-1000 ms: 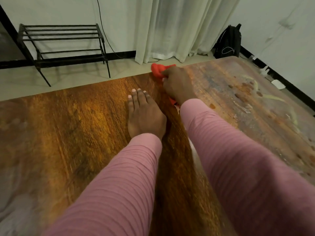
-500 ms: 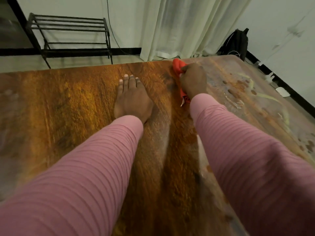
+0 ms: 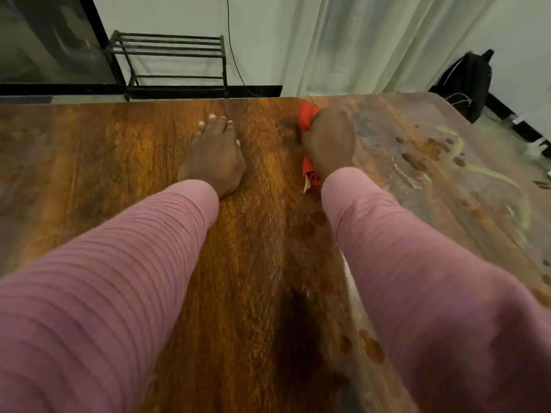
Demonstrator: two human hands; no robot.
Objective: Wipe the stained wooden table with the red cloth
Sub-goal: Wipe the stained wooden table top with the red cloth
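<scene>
Wooden bench (image 3: 256, 263) glossy amber, far-right part dull with brown spots (image 3: 414, 162) and pale smears | right hand (image 3: 328, 141) fisted round bunched red cloth (image 3: 307, 117), pressed on bench near far edge | left hand (image 3: 213, 156) flat beside it | beyond: black rack (image 3: 170, 64), pale curtain (image 3: 372, 43), dark bag (image 3: 468, 81) on floor.

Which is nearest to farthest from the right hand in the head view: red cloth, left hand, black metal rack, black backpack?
1. red cloth: gripped in the right hand.
2. left hand: flat on the table, to its left.
3. and 4. black metal rack, far left, and black backpack, far right: too close to call.
</scene>
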